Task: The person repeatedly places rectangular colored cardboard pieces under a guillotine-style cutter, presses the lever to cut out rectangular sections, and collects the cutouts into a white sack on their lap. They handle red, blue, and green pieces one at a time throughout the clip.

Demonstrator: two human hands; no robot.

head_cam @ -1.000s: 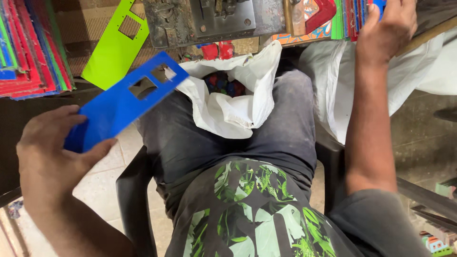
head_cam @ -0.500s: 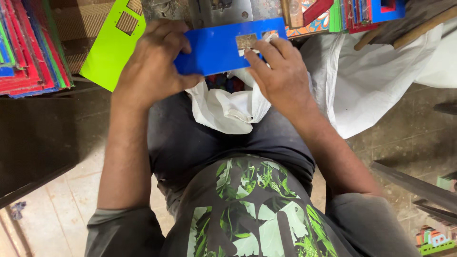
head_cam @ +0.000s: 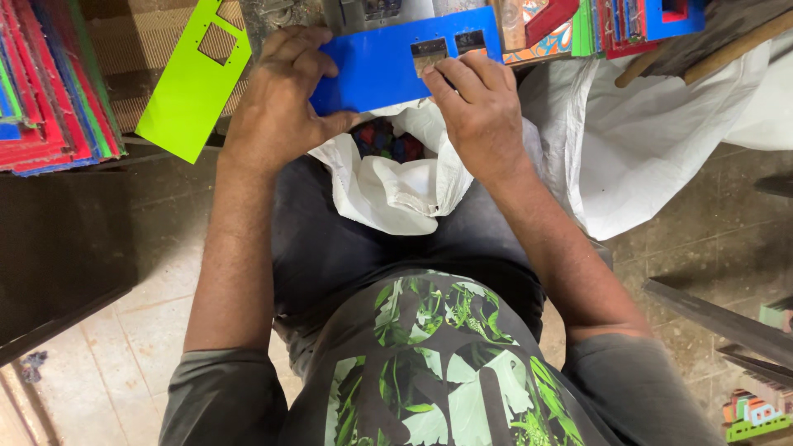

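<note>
A flat blue plastic sheet (head_cam: pixel 388 62) with rectangular cut-outs lies across the front of a grey metal machine (head_cam: pixel 376 10) at the top of the view. My left hand (head_cam: pixel 285 95) grips the sheet's left end. My right hand (head_cam: pixel 479 107) presses on its lower right part, with the fingers next to the cut-outs. Below both hands an open white bag (head_cam: pixel 396 186) rests on my lap, with small coloured pieces inside it.
A lime green cut sheet (head_cam: pixel 194 83) leans at the upper left, beside a stack of red, blue and green sheets (head_cam: pixel 49 83). More coloured sheets (head_cam: pixel 628 21) stand at the top right. A large white sack (head_cam: pixel 661 140) lies to the right. A dark bench (head_cam: pixel 58 248) is at left.
My left hand brought the blue sheet up from the left to the machine. My right hand came down from the upper right onto it, and both hands have since pushed it slightly further up.
</note>
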